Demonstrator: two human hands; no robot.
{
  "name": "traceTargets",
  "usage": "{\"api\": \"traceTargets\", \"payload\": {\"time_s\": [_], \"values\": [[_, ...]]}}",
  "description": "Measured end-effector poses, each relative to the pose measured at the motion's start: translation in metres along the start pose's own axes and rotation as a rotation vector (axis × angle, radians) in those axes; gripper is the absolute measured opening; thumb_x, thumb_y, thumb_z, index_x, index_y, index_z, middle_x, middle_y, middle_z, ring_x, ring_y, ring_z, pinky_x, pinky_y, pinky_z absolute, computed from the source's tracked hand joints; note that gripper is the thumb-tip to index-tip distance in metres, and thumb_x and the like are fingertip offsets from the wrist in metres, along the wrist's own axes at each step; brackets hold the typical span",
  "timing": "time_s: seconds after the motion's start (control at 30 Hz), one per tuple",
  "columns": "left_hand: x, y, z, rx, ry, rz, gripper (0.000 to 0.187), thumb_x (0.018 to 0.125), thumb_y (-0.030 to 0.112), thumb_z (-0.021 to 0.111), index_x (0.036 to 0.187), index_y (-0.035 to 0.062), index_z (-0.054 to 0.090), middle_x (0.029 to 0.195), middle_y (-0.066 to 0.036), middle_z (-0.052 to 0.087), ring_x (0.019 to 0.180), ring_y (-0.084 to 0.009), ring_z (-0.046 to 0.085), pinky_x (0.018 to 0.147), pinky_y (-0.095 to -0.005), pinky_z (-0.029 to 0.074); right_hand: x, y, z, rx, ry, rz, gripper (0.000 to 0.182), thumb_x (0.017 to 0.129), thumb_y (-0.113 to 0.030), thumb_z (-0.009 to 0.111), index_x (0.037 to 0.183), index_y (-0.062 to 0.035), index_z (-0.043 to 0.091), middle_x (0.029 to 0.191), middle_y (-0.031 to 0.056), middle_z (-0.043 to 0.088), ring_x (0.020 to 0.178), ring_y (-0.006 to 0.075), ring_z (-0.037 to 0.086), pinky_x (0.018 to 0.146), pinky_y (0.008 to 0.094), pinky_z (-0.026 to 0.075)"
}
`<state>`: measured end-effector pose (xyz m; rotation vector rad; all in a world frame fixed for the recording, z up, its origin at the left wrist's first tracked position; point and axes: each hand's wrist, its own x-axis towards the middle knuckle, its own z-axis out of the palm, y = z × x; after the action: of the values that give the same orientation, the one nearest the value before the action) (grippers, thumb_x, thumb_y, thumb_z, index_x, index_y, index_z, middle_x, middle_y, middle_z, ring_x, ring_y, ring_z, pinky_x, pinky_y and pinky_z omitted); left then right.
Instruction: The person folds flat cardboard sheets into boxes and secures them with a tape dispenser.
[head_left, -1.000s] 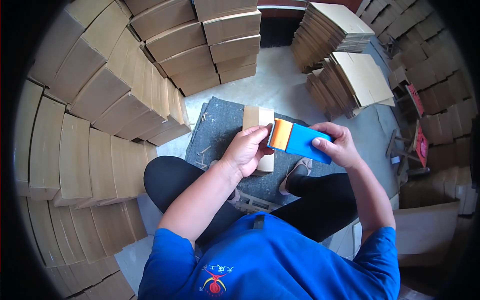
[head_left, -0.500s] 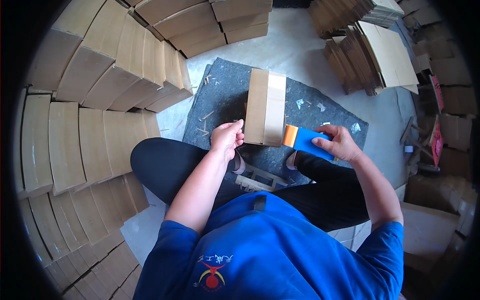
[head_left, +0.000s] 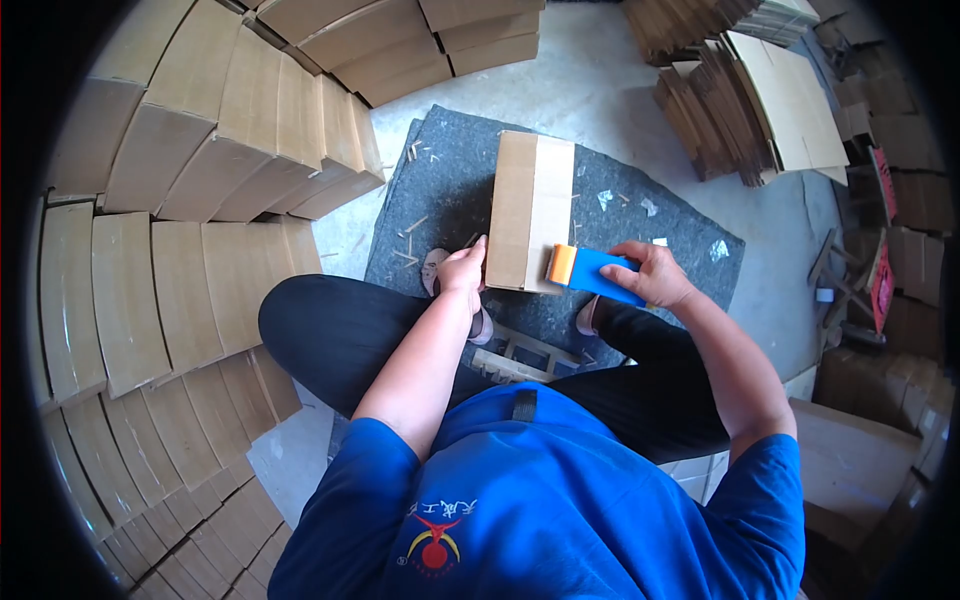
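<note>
A long cardboard box (head_left: 515,215) stands on the dark mat between my feet, with a paler flap along the right part of its top. My left hand (head_left: 462,270) holds the box at its lower left side, thumb up at the edge and the other fingers partly hidden. In my right hand (head_left: 650,275) is a blue tape dispenser (head_left: 603,278), gripped by its body. The dispenser's orange front end (head_left: 562,265) overlaps the box's near right corner in this view.
The dark mat (head_left: 660,235) carries cardboard slivers and clear scraps. Stacked cartons (head_left: 180,290) rise close on my left, and more cartons (head_left: 390,45) stand at the back. Flattened cardboard (head_left: 785,100) leans at the back right. A low slatted stool (head_left: 525,355) is below me.
The tape dispenser has moved left, from beside the box to over its near right corner. My left hand has come in against the box's side, with its thumb turned up.
</note>
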<state>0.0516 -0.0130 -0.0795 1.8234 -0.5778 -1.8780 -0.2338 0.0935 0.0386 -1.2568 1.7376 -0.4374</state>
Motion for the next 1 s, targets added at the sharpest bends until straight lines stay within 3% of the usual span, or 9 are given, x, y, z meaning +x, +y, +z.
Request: {"api": "traceTargets", "payload": {"time_s": [0.13,0.2,0.3,0.33,0.43,0.53,0.63,0.67,1.0], "values": [[-0.007,-0.002,0.008,0.039,0.029,-0.035,0.044,0.092,0.055,0.065,0.110,0.0152,0.068,0.084,0.006,0.065,0.069,-0.0082,0.054,0.059,-0.0274,0.037,0.002,0.000,0.000,-0.029,0.009,0.008,0.050,0.083,-0.043,0.074,0.113,-0.0039,0.070,0.093,0.0171,0.072,0.086,0.0248,0.071,0.084,0.0362,0.056],[-0.007,-0.002,0.010,0.127,0.163,-0.173,0.055,0.093,0.046,0.067,0.130,0.0056,0.059,0.121,-0.009,0.064,0.104,-0.0196,0.062,0.083,-0.0330,0.047,0.005,0.005,-0.001,-0.040,0.000,0.013,0.050,0.083,-0.044,0.074,0.113,-0.0042,0.070,0.094,0.0171,0.072,0.085,0.0249,0.071,0.084,0.0364,0.056],[-0.018,0.007,0.008,0.177,-0.004,-0.328,0.066,0.092,0.044,0.068,0.142,0.0058,0.048,0.138,-0.014,0.053,0.122,-0.0239,0.053,0.096,-0.0351,0.044,0.006,0.009,-0.003,-0.077,-0.003,0.010,0.051,0.083,-0.045,0.073,0.113,-0.0043,0.070,0.095,0.0172,0.072,0.086,0.0248,0.070,0.084,0.0363,0.056],[0.029,-0.028,-0.006,0.251,0.113,-0.119,0.062,0.092,0.046,0.068,0.136,0.0060,0.052,0.127,-0.011,0.057,0.110,-0.0226,0.056,0.090,-0.0365,0.046,0.005,0.010,-0.003,-0.076,0.002,0.013,0.051,0.083,-0.045,0.073,0.113,-0.0043,0.070,0.095,0.0172,0.072,0.086,0.0248,0.070,0.084,0.0363,0.056],[0.025,-0.027,-0.008,0.596,0.338,0.495,0.045,0.094,0.027,0.062,0.132,0.0048,0.055,0.135,-0.017,0.053,0.123,-0.0343,0.050,0.106,-0.0438,0.040,0.003,0.010,-0.002,-0.039,0.017,-0.006,0.051,0.084,-0.046,0.073,0.114,-0.0046,0.071,0.095,0.0169,0.072,0.086,0.0250,0.070,0.084,0.0364,0.056],[-0.041,0.008,0.006,0.961,0.119,1.194,0.038,0.089,0.019,0.061,0.125,0.0059,0.060,0.137,-0.014,0.054,0.125,-0.0342,0.050,0.108,-0.0450,0.037,0.003,0.008,-0.001,-0.034,-0.007,0.007,0.052,0.083,-0.047,0.073,0.114,-0.0044,0.071,0.096,0.0171,0.072,0.088,0.0264,0.071,0.085,0.0368,0.056],[-0.083,0.023,0.022,1.427,-0.243,1.272,0.071,0.088,0.038,0.065,0.148,0.0068,0.040,0.159,-0.013,0.028,0.150,-0.0305,0.020,0.122,-0.0483,0.013,0.004,0.006,-0.003,-0.060,-0.019,0.022,0.053,0.083,-0.047,0.072,0.114,-0.0042,0.070,0.097,0.0176,0.072,0.090,0.0276,0.071,0.085,0.0374,0.056],[-0.090,0.026,0.025,1.604,-0.329,1.136,0.089,0.089,0.051,0.063,0.155,0.0055,0.026,0.165,-0.011,0.014,0.154,-0.0267,0.006,0.124,-0.0478,0.003,0.004,0.004,-0.004,-0.070,-0.022,0.034,0.054,0.083,-0.048,0.072,0.115,-0.0042,0.070,0.097,0.0177,0.072,0.090,0.0278,0.071,0.085,0.0375,0.056],[-0.063,0.004,0.023,1.799,-0.186,1.090,0.091,0.091,0.060,0.055,0.157,0.0069,0.021,0.166,-0.009,0.014,0.154,-0.0239,0.006,0.124,-0.0465,0.004,-0.014,-0.004,-0.041,-0.090,-0.056,-0.010,0.049,0.081,-0.045,0.074,0.112,-0.0065,0.072,0.094,0.0165,0.073,0.088,0.0267,0.072,0.085,0.0370,0.056]]}}
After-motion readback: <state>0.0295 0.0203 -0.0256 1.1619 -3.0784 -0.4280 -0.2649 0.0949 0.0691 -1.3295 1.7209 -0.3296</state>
